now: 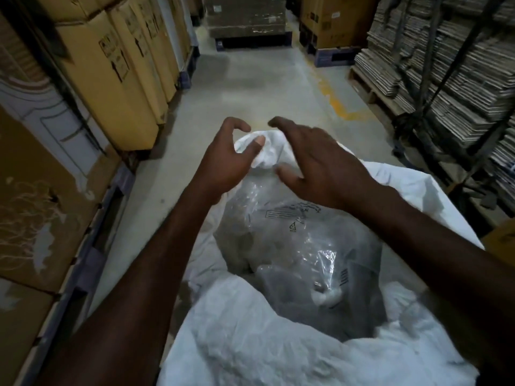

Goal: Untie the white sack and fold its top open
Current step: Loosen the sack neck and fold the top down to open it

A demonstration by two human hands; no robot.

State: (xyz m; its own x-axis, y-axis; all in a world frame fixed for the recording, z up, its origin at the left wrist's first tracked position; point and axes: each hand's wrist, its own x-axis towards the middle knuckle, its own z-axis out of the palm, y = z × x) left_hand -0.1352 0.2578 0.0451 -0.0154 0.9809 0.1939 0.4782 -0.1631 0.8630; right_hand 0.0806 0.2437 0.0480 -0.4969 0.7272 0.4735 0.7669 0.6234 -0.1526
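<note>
The white sack (250, 344) stands in front of me with its mouth spread wide. Inside lies a clear plastic bag (295, 246) with printed markings, holding grey contents. At the far rim the white fabric is bunched into a twisted knot (269, 151). My left hand (225, 162) hovers at the knot's left side, fingers curled and apart, thumb touching the fabric. My right hand (320, 162) is over the knot's right side with fingers spread, holding nothing.
Tall cardboard boxes (117, 79) on pallets line the left. Stacks of flattened cardboard (446, 79) sit on a rack at the right. More boxes on pallets (248, 20) stand at the aisle's far end. The concrete floor (250, 87) carries a yellow line.
</note>
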